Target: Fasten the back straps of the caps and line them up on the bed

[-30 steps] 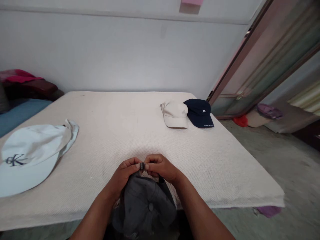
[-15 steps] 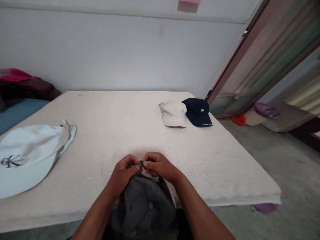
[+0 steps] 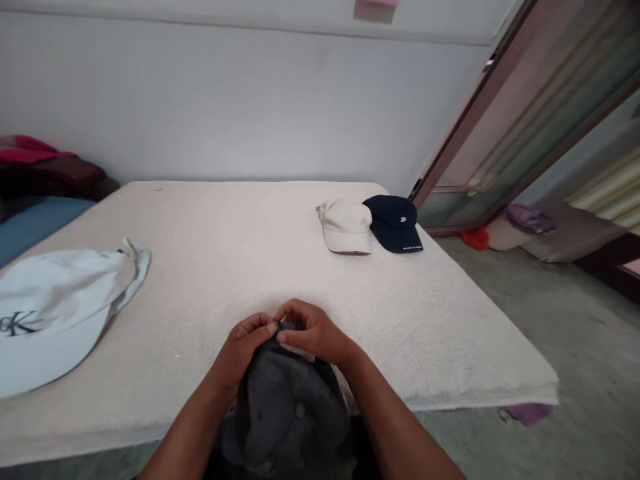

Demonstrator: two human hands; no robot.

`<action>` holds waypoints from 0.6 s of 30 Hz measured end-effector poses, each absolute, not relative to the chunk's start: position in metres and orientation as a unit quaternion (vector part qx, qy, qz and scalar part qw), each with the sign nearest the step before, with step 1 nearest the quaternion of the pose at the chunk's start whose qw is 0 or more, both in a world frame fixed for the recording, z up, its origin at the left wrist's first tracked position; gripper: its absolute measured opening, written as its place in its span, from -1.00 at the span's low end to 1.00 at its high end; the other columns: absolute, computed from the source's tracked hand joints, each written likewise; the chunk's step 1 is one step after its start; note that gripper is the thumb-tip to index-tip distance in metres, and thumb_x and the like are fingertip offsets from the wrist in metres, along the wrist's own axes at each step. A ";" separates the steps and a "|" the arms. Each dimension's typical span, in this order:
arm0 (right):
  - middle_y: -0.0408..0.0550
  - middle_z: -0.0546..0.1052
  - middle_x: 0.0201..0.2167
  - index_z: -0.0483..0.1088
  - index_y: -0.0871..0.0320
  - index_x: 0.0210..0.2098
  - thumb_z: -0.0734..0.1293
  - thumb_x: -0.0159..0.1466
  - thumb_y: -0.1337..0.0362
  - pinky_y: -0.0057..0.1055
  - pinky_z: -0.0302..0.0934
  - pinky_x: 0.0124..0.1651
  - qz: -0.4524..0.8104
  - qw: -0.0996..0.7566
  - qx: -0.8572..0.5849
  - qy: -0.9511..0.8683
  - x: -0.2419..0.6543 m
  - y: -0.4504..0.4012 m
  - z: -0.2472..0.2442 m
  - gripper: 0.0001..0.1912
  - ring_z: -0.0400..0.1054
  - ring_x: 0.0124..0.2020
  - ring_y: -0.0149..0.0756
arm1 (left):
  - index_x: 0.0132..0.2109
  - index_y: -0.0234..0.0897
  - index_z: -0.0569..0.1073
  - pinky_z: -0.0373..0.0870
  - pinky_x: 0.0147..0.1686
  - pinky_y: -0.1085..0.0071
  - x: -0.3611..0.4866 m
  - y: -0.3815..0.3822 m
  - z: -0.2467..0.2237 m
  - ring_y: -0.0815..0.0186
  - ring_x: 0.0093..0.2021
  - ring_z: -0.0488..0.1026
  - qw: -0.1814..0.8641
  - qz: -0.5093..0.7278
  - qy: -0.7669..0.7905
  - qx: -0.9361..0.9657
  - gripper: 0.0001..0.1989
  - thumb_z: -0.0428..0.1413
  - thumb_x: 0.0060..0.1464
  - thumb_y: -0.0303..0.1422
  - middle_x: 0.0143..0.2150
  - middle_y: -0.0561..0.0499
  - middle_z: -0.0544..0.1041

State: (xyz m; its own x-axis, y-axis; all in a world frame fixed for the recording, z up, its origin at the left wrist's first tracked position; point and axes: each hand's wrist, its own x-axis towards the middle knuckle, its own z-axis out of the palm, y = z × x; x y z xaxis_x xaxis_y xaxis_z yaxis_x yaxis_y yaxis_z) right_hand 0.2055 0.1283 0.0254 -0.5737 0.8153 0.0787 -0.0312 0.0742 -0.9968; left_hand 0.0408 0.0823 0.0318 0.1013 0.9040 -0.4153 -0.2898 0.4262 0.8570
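Observation:
A dark grey baseball cap [image 3: 295,407] is at the near edge of the bed, its top button facing up and its back strap end pointing away from me. My left hand [image 3: 250,340] pinches the cap's back edge by the strap. Close against it, my right hand [image 3: 310,333] has its thumb and fingers closed on the strap at the same spot. The fingers hide most of the strap and its fastening. The fingertips of both hands nearly touch.
A white cap [image 3: 55,307] with dark letters lies at the left. Farther back on the right, a beige cap [image 3: 345,227] rests beside a navy cap [image 3: 395,223]. All lie on a cream cover [image 3: 220,233]. A wall stands behind, a sliding door [image 3: 500,120] to the right.
My right hand has shifted slightly left and up over the strap, covering the dark fastening that showed between the fingertips. The other caps stay in place on the cover.

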 end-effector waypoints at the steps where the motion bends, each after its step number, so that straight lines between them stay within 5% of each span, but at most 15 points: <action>1: -0.21 0.35 -0.44 0.39 0.15 -0.29 0.39 0.07 0.36 -0.48 0.12 -0.31 0.592 0.356 -0.306 -0.656 0.205 0.128 0.026 -0.82 0.21 -0.39 -0.45 | -0.42 -0.28 0.40 0.19 -0.53 0.53 0.041 0.082 0.032 0.44 -0.57 0.29 0.683 0.442 0.500 0.296 -0.85 0.20 -0.04 -0.32 -0.56 0.12 0.40; 18: -0.23 0.33 -0.53 0.36 0.16 -0.31 0.36 0.12 0.31 -0.52 0.05 -0.48 0.684 0.332 -0.293 -0.579 0.207 0.125 0.022 -0.86 0.16 -0.55 -0.50 | -0.44 -0.28 0.41 0.27 -0.51 0.54 0.042 0.082 0.038 0.42 -0.55 0.36 0.702 0.467 0.463 0.273 -0.86 0.21 -0.04 -0.35 -0.55 0.11 0.46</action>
State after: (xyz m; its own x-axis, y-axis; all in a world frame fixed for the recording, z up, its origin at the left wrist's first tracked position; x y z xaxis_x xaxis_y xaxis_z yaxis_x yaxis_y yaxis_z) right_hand 0.2067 0.1255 0.0220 -0.6079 0.7938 -0.0163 -0.1151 -0.1085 -0.9874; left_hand 0.0419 0.0817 0.0377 0.1361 0.9086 -0.3950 -0.4024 0.4150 0.8160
